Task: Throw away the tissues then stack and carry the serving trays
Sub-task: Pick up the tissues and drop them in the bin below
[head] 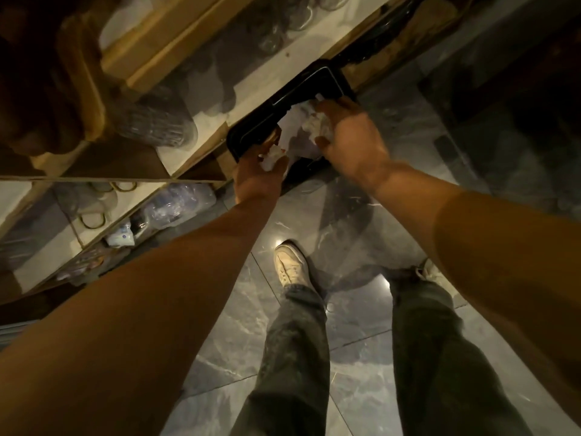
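A black serving tray (284, 103) juts out from a white shelf edge at mid-frame, with crumpled white tissues (297, 127) and paper lying on it. My left hand (259, 177) is at the tray's near-left corner, fingers closed around a small wad of tissue (272, 160). My right hand (349, 136) reaches over the tray's right side, its fingers curled on a larger crumpled tissue (319, 127). Part of the tray lies hidden under the paper and my hands.
Wooden-edged shelves (201, 130) on the left hold stacked plastic cups (151, 121), plastic bottles (179, 202) and glassware. Below is a glossy grey tiled floor (361, 357) with my legs and white shoes (290, 265) on it. The right side is dark.
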A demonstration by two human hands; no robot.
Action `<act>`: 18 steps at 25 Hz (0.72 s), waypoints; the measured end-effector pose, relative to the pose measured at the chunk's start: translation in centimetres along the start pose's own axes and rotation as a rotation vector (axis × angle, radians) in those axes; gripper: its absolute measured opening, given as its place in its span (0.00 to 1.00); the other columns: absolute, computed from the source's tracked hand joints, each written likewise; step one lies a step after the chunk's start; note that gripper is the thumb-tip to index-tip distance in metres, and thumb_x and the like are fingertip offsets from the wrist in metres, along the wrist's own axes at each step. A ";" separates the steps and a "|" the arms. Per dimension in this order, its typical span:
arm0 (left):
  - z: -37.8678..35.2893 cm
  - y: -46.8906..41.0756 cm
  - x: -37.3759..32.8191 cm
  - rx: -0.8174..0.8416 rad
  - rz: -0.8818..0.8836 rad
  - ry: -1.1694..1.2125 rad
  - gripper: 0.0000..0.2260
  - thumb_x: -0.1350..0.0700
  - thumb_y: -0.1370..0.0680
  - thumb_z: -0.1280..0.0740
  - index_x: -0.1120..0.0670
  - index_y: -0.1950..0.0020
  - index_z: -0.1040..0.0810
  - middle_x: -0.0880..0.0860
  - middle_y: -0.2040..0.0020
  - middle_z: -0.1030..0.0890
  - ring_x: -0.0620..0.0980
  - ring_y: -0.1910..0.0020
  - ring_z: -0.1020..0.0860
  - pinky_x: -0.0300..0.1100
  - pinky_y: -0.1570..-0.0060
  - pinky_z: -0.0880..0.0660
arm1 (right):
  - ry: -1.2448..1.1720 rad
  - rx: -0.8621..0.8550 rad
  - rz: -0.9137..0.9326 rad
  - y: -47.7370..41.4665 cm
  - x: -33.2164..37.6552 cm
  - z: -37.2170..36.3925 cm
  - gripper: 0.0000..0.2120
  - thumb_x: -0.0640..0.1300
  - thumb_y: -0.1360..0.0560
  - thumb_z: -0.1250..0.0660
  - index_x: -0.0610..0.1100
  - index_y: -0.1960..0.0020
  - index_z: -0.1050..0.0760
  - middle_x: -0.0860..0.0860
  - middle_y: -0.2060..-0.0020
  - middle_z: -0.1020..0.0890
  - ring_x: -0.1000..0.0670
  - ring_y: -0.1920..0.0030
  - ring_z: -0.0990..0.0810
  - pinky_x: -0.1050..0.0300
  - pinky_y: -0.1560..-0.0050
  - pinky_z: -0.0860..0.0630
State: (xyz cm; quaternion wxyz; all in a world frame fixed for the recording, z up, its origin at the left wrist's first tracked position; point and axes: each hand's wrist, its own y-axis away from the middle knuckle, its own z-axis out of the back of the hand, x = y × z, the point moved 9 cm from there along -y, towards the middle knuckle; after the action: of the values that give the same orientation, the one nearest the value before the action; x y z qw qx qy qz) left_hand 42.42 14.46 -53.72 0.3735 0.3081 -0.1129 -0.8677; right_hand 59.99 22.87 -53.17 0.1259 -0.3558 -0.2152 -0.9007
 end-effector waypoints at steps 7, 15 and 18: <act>-2.1 -1.1 0.5 0.046 0.032 0.068 0.24 0.50 0.30 0.26 0.56 0.37 0.24 0.56 0.40 0.21 0.54 0.41 0.23 0.50 0.39 0.26 | -0.091 -0.015 0.001 -0.2 -0.9 -0.5 0.27 0.39 0.25 0.32 0.40 0.28 0.31 0.35 0.34 0.26 0.37 0.36 0.25 0.47 0.36 0.26; -0.3 5.4 -2.5 0.051 -0.100 -0.016 0.15 0.55 0.23 0.31 0.59 0.39 0.24 0.60 0.42 0.19 0.58 0.43 0.22 0.40 0.47 0.29 | -0.023 0.072 -0.054 5.8 -1.2 2.6 0.23 0.37 0.24 0.36 0.39 0.29 0.32 0.37 0.37 0.26 0.36 0.38 0.25 0.45 0.39 0.26; 1.0 8.3 -4.1 0.067 -0.123 0.017 0.14 0.55 0.23 0.32 0.59 0.40 0.24 0.61 0.43 0.20 0.57 0.46 0.21 0.33 0.51 0.29 | 0.029 0.111 -0.036 8.6 0.0 4.6 0.24 0.40 0.22 0.37 0.41 0.27 0.35 0.38 0.34 0.28 0.37 0.36 0.27 0.45 0.37 0.27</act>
State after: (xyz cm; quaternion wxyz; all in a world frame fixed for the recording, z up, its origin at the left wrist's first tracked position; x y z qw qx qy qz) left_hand 48.81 11.57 -47.58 0.3101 0.3341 -0.1197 -0.8820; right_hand 65.94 17.54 -47.57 0.1322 -0.3312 -0.2691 -0.8947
